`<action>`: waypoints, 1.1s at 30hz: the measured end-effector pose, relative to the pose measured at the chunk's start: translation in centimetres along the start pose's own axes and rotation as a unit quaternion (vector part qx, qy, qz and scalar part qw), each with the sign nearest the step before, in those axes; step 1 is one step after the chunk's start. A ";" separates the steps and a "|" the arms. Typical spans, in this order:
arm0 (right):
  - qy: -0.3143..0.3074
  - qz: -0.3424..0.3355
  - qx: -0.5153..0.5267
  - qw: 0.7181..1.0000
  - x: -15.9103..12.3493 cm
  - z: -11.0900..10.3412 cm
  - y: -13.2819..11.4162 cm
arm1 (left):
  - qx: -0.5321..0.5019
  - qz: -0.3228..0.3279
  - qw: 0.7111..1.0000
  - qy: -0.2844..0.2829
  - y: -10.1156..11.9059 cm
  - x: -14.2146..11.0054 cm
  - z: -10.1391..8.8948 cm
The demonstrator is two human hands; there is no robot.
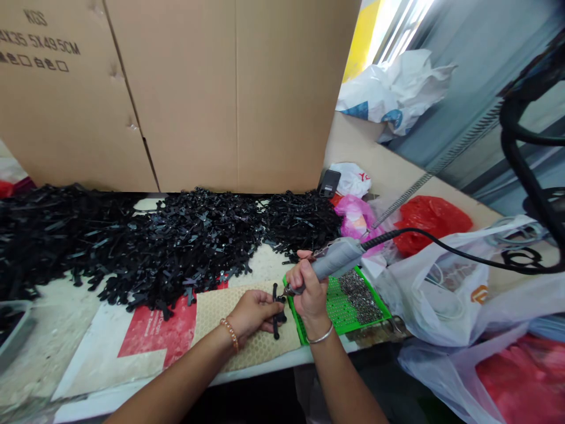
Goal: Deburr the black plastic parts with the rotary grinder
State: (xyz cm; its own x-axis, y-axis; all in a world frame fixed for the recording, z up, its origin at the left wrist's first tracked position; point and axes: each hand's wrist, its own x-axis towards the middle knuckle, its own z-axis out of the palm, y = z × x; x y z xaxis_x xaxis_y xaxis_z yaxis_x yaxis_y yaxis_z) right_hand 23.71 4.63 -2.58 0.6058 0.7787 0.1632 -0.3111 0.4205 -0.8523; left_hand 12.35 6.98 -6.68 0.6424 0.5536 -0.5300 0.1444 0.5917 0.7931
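My left hand [256,312] is closed on a small black plastic part [276,321] with a long bar and a short arm, held over a beige honeycomb-textured mat [216,318]. In my right hand [309,288] is a grey, tape-wrapped electric screwdriver [338,259], gripped around its body and tilted. Its tip meets the black part near my left fingertips; any screw there is too small to make out. Just right of my right hand lies a green perforated tray [338,306] holding many small metal screws [362,294].
Heaps of black plastic parts [189,241] spread along the back of the table, before a tall cardboard box [265,94]. A black cable and a coiled spring [401,191] run from the screwdriver's end. Plastic bags [445,294] crowd the right; a plastic tub [15,330] sits far left.
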 end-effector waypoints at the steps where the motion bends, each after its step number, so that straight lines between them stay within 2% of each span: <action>1: -0.001 -0.002 -0.001 1.000 0.0 0.0 -0.1 | 0.000 0.001 1.000 0.001 0.0 0.0 0.0; 33: -0.010 -0.025 0.005 1.000 -0.3 0.0 -0.1 | -0.001 0.001 1.000 0.003 0.0 -0.1 0.0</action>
State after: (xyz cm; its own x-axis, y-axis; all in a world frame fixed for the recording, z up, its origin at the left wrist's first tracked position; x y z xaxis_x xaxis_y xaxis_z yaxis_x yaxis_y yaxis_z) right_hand 23.57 4.32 -2.54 0.6062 0.7659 0.2144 -0.2890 0.4633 -0.8378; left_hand 12.32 6.95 -6.63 0.6381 0.5578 -0.5307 0.1419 0.5923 0.7932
